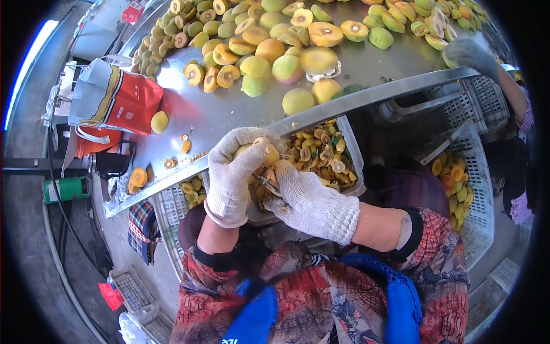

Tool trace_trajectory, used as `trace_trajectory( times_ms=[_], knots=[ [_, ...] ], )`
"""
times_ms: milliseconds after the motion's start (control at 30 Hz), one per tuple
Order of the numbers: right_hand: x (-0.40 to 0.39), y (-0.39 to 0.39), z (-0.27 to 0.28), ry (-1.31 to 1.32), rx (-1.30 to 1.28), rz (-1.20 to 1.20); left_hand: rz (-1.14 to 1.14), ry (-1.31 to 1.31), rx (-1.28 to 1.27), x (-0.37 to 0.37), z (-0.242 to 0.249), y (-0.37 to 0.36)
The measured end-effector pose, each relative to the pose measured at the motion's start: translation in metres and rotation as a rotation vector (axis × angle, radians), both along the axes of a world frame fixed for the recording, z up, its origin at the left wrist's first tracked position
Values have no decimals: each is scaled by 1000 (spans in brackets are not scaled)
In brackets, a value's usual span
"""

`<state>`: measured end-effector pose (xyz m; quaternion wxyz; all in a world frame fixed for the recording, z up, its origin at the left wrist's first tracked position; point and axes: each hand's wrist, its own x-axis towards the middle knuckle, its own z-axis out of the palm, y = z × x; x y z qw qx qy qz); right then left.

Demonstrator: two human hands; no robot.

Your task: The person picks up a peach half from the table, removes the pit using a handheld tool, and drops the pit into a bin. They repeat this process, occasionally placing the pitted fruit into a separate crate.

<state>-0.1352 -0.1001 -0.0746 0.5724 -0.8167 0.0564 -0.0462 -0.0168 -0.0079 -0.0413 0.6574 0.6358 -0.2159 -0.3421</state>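
My left hand [232, 180], in a whitish knit glove, is closed around a yellow, apricot-like fruit [271, 155] just over the table's near edge. My right hand [312, 203], gloved alike, is closed close against it, its fingers around a small metal tool [269, 186] whose kind I cannot make out. The fingers hide much of the fruit and the tool. Beneath both hands is a pale crate [356, 157] filled with yellow scraps and brownish pits [321, 150].
Whole and halved fruit [255, 69] are heaped on the metal table [378, 64]. A red-and-white bag [132, 103] stands at left. White crates [484, 195] with fruit are below, right and left. At upper right is another person's gloved hand [471, 56].
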Motion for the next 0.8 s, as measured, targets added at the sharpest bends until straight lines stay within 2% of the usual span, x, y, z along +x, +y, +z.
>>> trace_trajectory(
  times_ms=[133,333,433,667,767,800],
  knots=[
    [-2,4,7,94,76,22,-136,-72,117,9,10,1],
    [0,9,3,94,98,-17,-300,-177,336,19,28,-9],
    [-1,13,-4,-44,269,-90,-331,-162,358,20,33,-17],
    [-5,-21,33,407,1085,172,-255,-52,135,16,16,-22],
    [-8,-27,23,406,1325,273,-213,23,-46,13,8,-21],
    [-8,-27,24,394,1297,269,-197,44,-116,11,4,-19]
  ],
)
